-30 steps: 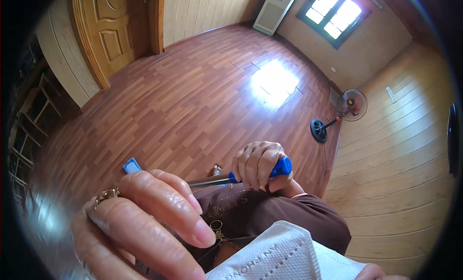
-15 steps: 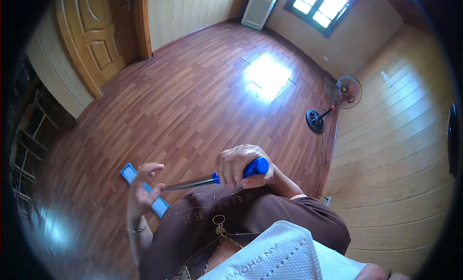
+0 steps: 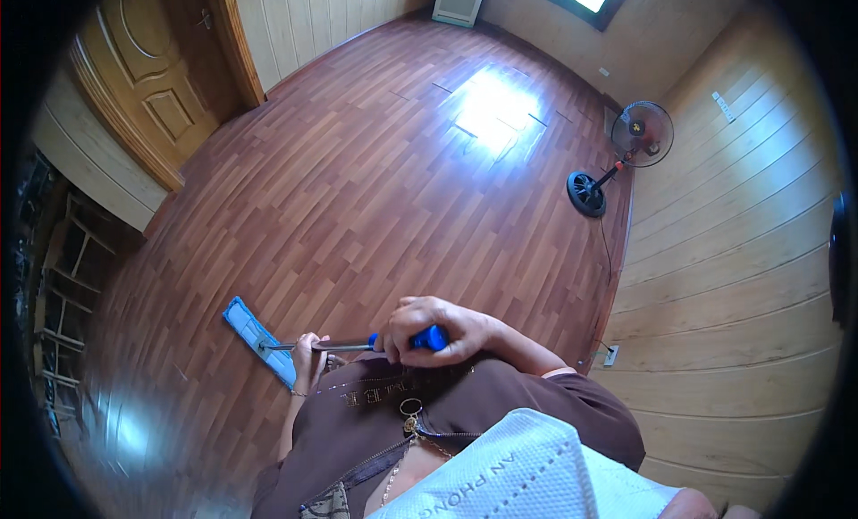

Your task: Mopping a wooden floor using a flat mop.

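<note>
A flat mop runs from the blue grip at my chest down to the floor on the left. My right hand (image 3: 433, 330) is wrapped round the blue handle end (image 3: 431, 339) near the top of the pole. Lower down, my left hand (image 3: 309, 358) closes round the metal pole (image 3: 344, 346), with a bracelet at the wrist. Beyond it, the light-blue rectangular mop head (image 3: 246, 324) lies on the wood-look floor (image 3: 357, 206).
A standing fan (image 3: 587, 194) with a trailing cord is by the right wall, close to a wall socket (image 3: 611, 355). At the left are a wooden door (image 3: 165, 81) and a dark rack (image 3: 76, 260). A white floor unit (image 3: 459, 3) stands far back.
My left hand, earlier with its fingers spread beside the pole, is now closed round it. My right hand has moved a little left and down with the handle. The view has tilted downward.
</note>
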`<state>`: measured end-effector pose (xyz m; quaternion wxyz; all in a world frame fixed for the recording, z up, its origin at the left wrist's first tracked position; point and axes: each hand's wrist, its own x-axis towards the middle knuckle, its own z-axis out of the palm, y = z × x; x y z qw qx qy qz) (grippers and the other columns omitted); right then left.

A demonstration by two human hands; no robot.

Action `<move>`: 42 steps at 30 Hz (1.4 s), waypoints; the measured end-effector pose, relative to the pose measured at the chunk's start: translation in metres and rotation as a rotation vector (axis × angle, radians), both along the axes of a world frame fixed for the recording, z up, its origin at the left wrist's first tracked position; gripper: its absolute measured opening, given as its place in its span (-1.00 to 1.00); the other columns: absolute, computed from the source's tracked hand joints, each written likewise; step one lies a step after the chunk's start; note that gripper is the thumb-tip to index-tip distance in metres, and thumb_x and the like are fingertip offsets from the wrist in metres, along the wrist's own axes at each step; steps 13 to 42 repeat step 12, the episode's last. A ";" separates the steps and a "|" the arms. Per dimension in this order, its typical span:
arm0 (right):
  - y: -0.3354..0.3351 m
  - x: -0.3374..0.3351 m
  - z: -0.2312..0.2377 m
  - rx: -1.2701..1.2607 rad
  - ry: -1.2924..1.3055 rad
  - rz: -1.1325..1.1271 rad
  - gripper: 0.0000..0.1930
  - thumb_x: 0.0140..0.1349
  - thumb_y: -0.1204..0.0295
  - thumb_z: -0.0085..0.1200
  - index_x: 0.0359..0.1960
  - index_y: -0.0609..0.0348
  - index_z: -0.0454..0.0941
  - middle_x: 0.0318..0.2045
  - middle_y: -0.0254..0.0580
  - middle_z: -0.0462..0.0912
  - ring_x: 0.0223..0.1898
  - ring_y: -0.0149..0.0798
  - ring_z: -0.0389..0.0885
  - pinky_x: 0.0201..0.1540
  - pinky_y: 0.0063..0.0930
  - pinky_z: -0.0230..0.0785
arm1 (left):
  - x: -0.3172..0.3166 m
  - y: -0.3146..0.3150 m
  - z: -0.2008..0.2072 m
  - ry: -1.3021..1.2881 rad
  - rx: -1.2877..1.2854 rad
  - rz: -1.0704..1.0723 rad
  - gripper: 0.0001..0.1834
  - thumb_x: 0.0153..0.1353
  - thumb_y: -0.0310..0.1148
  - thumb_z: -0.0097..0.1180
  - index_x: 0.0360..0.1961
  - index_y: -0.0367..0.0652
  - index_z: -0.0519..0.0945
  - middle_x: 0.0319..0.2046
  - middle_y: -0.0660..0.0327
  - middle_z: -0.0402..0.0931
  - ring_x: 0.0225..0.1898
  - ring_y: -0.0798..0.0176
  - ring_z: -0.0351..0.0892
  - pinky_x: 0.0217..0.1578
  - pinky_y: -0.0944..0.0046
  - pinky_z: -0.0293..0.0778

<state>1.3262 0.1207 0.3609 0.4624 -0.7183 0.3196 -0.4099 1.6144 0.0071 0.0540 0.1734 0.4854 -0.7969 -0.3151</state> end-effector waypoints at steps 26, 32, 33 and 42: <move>0.104 -0.049 0.035 -0.241 -0.079 -0.235 -0.95 0.05 0.52 0.14 -0.48 0.15 0.52 -0.44 -0.09 0.63 -0.34 -0.05 0.67 -0.30 -0.33 0.50 | -0.108 0.050 0.029 0.061 -0.171 -0.379 -0.59 -0.07 -0.13 0.39 -0.72 -0.09 0.42 -0.62 0.09 0.52 -0.44 -0.03 0.57 -0.39 -0.01 0.38; 0.104 -0.049 0.035 -0.241 -0.079 -0.235 -0.95 0.05 0.52 0.14 -0.48 0.15 0.52 -0.44 -0.09 0.63 -0.34 -0.05 0.67 -0.30 -0.33 0.50 | -0.108 0.050 0.029 0.061 -0.171 -0.379 -0.59 -0.07 -0.13 0.39 -0.72 -0.09 0.42 -0.62 0.09 0.52 -0.44 -0.03 0.57 -0.39 -0.01 0.38; 0.104 -0.049 0.035 -0.241 -0.079 -0.235 -0.95 0.05 0.52 0.14 -0.48 0.15 0.52 -0.44 -0.09 0.63 -0.34 -0.05 0.67 -0.30 -0.33 0.50 | -0.108 0.050 0.029 0.061 -0.171 -0.379 -0.59 -0.07 -0.13 0.39 -0.72 -0.09 0.42 -0.62 0.09 0.52 -0.44 -0.03 0.57 -0.39 -0.01 0.38; 0.104 -0.049 0.035 -0.241 -0.079 -0.235 -0.95 0.05 0.52 0.14 -0.48 0.15 0.52 -0.44 -0.09 0.63 -0.34 -0.05 0.67 -0.30 -0.33 0.50 | -0.108 0.050 0.029 0.061 -0.171 -0.379 -0.59 -0.07 -0.13 0.39 -0.72 -0.09 0.42 -0.62 0.09 0.52 -0.44 -0.03 0.57 -0.39 -0.01 0.38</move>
